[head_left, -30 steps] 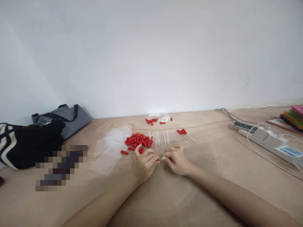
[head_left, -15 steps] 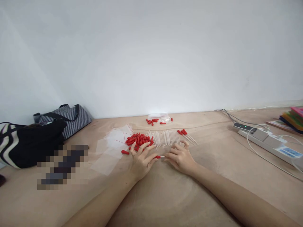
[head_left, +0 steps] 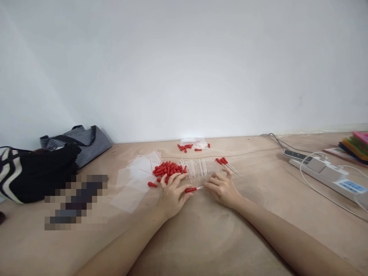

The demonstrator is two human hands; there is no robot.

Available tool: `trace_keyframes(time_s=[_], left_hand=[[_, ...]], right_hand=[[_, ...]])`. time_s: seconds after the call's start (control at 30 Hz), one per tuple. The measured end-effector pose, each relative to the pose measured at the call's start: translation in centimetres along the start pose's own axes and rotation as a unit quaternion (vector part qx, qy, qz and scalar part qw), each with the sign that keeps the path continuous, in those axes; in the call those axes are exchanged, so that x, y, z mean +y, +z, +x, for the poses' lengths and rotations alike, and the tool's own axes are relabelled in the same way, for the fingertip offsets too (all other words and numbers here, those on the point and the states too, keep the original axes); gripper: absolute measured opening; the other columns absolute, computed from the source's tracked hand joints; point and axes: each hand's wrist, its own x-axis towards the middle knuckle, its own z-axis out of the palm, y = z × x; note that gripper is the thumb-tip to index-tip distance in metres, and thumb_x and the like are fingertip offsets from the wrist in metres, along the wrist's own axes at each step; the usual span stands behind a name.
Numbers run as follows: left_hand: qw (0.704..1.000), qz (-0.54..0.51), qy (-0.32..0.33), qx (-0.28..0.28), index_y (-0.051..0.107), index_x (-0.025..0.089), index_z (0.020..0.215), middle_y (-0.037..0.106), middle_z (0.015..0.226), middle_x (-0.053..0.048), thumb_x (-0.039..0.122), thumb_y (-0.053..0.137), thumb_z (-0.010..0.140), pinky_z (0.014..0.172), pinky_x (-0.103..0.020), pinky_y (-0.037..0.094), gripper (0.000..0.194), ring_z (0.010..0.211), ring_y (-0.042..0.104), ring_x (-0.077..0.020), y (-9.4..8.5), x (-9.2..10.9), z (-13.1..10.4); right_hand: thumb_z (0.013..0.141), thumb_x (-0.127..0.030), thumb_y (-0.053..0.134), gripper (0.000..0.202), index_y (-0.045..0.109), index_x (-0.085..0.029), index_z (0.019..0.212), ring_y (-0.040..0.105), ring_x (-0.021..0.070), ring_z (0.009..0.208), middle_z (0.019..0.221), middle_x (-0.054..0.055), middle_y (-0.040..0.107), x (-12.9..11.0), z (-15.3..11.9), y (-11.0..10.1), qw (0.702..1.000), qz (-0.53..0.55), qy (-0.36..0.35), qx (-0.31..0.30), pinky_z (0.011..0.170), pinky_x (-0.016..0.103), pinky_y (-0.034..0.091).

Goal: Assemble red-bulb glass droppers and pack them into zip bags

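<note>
A dropper with a red rubber bulb [head_left: 191, 190] and a thin clear tube lies level between my hands. My right hand [head_left: 225, 190] pinches its tube end, the fingertips hiding the rest of the tube. Beside the bulb, my left hand [head_left: 171, 195] has its thumb and fingers apart, close around the bulb's end without gripping it. A heap of red rubber bulbs [head_left: 166, 168] lies just beyond my left hand. Clear tubes [head_left: 202, 168] are laid in a row past both hands. To the right of the row rest several droppers with red bulbs [head_left: 222, 161].
Clear plastic bags [head_left: 126, 191] lie left of the heap. Another bag [head_left: 192, 142] with loose bulbs and tubes is near the wall. Dark bags [head_left: 46, 172] stand at left. A power strip [head_left: 330, 176] with cables and a colourful stack [head_left: 356, 145] are at right.
My left finger and thumb have spread apart from the red bulb, so more of it shows. The dropper has tilted slightly, and my right hand has shifted a little to the right.
</note>
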Motion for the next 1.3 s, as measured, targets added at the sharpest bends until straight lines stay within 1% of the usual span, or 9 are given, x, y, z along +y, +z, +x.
trace_keyframes(time_s=[0.07,0.13,0.23,0.33,0.47,0.67,0.9,1.13,1.3], left_hand=[[0.999,0.011,-0.024,-0.019,0.052,0.028,0.112,0.050,0.121,-0.008,0.045,0.057,0.074,0.092,-0.054,0.018,0.042,0.110,0.041,-0.0284,0.0,-0.5,-0.1],[0.999,0.017,-0.040,-0.027,0.048,0.027,0.116,0.050,0.120,-0.009,0.046,0.058,0.072,0.091,-0.054,0.020,0.049,0.110,0.039,-0.0290,0.1,-1.0,-0.2],[0.998,0.020,-0.056,-0.023,0.056,0.027,0.104,0.052,0.114,-0.007,0.035,0.060,0.072,0.090,-0.053,0.022,0.033,0.108,0.040,-0.0282,0.4,-1.2,-0.3],[0.998,0.022,-0.065,-0.008,0.060,0.026,0.094,0.053,0.109,-0.007,0.028,0.062,0.070,0.089,-0.054,0.023,0.023,0.106,0.041,-0.0284,0.5,-1.1,-0.3],[0.997,0.020,-0.074,0.000,0.062,0.025,0.087,0.055,0.107,-0.007,0.026,0.062,0.070,0.087,-0.055,0.025,0.018,0.105,0.042,-0.0288,0.6,-1.1,-0.3],[0.995,0.020,-0.093,-0.010,0.063,0.025,0.082,0.055,0.107,-0.007,0.025,0.063,0.069,0.087,-0.056,0.025,0.013,0.105,0.043,-0.0291,0.5,-1.0,-0.2],[0.995,0.019,-0.100,-0.012,0.063,0.024,0.081,0.056,0.106,-0.007,0.024,0.062,0.070,0.086,-0.056,0.025,0.011,0.104,0.043,-0.0291,0.5,-1.0,-0.1],[0.992,0.031,-0.122,-0.026,0.063,0.025,0.080,0.055,0.107,-0.006,0.026,0.060,0.071,0.089,-0.054,0.023,0.009,0.106,0.042,-0.0275,0.5,-0.9,-0.1],[0.988,0.047,-0.144,-0.013,0.062,0.025,0.079,0.056,0.106,-0.006,0.024,0.059,0.071,0.090,-0.054,0.022,0.008,0.107,0.042,-0.0278,0.5,-0.8,0.1]], right_hand=[[0.081,-0.022,0.047,0.018,0.064,-0.025,0.078,0.049,0.0147,0.079,0.070,-0.001,0.063,1.0,0.0,-0.2,0.997,-0.004,0.072,0.011,0.088,0.040,0.011],[0.080,-0.028,0.047,0.020,0.065,-0.024,0.074,0.049,0.0165,0.080,0.070,0.001,0.064,2.3,0.0,-0.4,0.981,-0.026,0.189,0.024,0.086,0.040,0.013],[0.078,-0.035,0.044,0.025,0.065,-0.023,0.071,0.050,0.0191,0.078,0.072,0.003,0.065,4.2,-0.1,-0.4,0.936,-0.055,0.348,0.000,0.081,0.042,0.015],[0.076,-0.036,0.044,0.026,0.065,-0.022,0.069,0.050,0.0220,0.079,0.070,0.004,0.065,5.4,-0.2,-0.2,0.902,-0.064,0.422,-0.059,0.079,0.042,0.017],[0.075,-0.038,0.045,0.028,0.065,-0.020,0.066,0.052,0.0248,0.082,0.066,0.007,0.063,5.9,0.0,0.2,0.877,-0.079,0.460,-0.113,0.079,0.042,0.020],[0.077,-0.042,0.041,0.034,0.064,-0.019,0.069,0.054,0.0248,0.079,0.069,0.009,0.063,6.4,0.3,0.4,0.857,-0.097,0.486,-0.140,0.080,0.043,0.020],[0.077,-0.040,0.042,0.029,0.062,-0.019,0.078,0.052,0.0253,0.087,0.082,0.009,0.065,5.7,0.9,0.5,0.882,-0.088,0.452,-0.102,0.081,0.044,0.020],[0.079,-0.032,0.038,0.030,0.064,-0.020,0.070,0.052,0.0264,0.092,0.084,0.008,0.064,5.5,3.7,1.1,0.838,-0.093,0.492,-0.217,0.082,0.045,0.022],[0.076,-0.033,0.043,0.026,0.062,-0.017,0.084,0.054,0.0279,0.091,0.087,0.011,0.063,6.6,4.7,1.7,0.823,-0.089,0.505,-0.245,0.086,0.049,0.022]])
